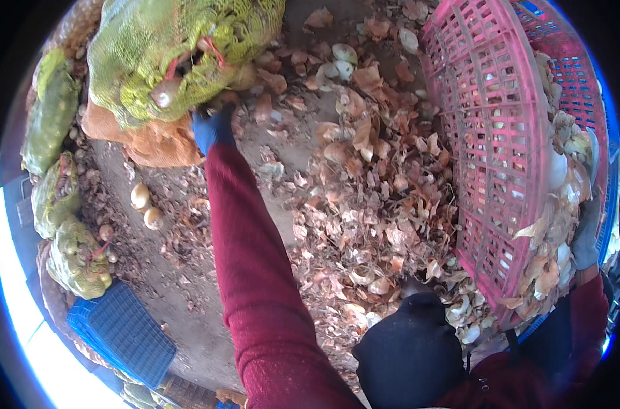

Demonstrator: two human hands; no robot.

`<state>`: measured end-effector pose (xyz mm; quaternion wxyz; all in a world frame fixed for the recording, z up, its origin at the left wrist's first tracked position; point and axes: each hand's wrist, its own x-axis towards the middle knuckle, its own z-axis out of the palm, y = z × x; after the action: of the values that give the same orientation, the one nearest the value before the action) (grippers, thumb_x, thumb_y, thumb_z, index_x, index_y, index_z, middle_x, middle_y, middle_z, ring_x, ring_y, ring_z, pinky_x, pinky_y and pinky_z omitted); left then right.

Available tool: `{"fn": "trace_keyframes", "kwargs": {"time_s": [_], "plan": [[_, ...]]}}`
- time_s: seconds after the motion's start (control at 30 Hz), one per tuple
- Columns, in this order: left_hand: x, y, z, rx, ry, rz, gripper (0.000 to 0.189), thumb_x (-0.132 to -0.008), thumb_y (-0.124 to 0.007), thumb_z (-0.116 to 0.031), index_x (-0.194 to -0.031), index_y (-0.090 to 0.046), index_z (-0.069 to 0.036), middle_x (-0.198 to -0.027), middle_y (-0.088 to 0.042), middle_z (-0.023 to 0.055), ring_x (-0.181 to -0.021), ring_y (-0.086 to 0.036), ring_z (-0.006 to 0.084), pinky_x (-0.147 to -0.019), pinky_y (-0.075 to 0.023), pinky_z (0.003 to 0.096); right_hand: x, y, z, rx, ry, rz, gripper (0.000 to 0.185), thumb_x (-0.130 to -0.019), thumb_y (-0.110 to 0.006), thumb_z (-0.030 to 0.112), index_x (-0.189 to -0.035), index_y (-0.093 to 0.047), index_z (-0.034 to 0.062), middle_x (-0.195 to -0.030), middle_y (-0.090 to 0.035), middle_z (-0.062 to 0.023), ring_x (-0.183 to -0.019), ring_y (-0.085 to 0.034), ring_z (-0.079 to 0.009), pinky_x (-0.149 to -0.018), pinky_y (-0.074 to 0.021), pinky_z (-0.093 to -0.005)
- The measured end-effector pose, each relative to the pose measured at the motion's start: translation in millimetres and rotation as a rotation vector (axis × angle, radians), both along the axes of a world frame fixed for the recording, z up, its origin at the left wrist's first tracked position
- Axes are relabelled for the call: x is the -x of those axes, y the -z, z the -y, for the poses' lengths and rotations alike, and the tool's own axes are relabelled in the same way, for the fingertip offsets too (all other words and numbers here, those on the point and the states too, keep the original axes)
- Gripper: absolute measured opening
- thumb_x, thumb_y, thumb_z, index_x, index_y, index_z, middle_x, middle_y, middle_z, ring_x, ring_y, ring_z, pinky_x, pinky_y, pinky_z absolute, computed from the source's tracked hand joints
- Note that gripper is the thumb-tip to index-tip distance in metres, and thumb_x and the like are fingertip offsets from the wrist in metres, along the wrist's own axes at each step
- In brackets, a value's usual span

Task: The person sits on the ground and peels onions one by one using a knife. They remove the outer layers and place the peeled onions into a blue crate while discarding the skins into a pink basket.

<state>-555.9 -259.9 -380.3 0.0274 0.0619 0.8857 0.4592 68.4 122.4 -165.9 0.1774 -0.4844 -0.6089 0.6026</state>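
My left hand (214, 127), in a blue glove with dark fingertips, reaches to the lower edge of a yellow-green mesh sack (136, 66) of onions. Its fingers are partly hidden there, and whether they grip anything is unclear. An orange mesh sack (161, 143) lies beside that wrist. At the far right, my right hand (587, 232), in a grey glove, is closed around a knife (593, 153) whose pale blade points up. It is beside a pink plastic crate (494, 117), tilted on its side, and a heap of onions and skins (558, 255).
Dry onion skins (376, 204) cover the floor between my arms. Two loose onions (146, 204) lie left of my sleeve. More filled mesh sacks (51, 122) line the left side, near a blue plastic crate (123, 332). A dark cloth-covered form (412, 353) is at the bottom.
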Motion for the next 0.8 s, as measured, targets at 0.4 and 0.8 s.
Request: {"fn": "trace_keyframes", "kwargs": {"time_s": [0.4, 0.8], "plan": [[-9.5, 21.6, -18.9, -0.471, -0.173, 0.246, 0.039, -0.067, -0.076, -0.012, -0.099, -0.059, 0.001, -0.095, -0.063, 0.0096, -0.083, -0.057, 0.0203, -0.07, -0.0483, 0.0367, -6.3, 11.3, -3.6, 0.009, 0.142, -0.091, 0.05, -0.097, -0.036, 0.026, -0.141, -0.021, 0.006, -0.137, -0.038, -0.0113, -0.124, -0.04, -0.0211, -0.104, -0.0332, -0.034], [-77.6, -19.2, -104.5, -0.195, 0.24, 0.418, 0.045, -0.06, -0.078, -0.003, -0.101, -0.061, 0.002, -0.087, -0.066, 0.011, -0.069, -0.061, 0.0182, -0.067, -0.0496, 0.0307, 21.7, 5.0, 14.5, -0.477, -0.175, 0.404, 0.037, -0.094, -0.038, 0.015, -0.128, -0.042, 0.0014, -0.131, -0.042, -0.0144, -0.121, -0.041, -0.027, -0.103, -0.0312, -0.0359]]}}
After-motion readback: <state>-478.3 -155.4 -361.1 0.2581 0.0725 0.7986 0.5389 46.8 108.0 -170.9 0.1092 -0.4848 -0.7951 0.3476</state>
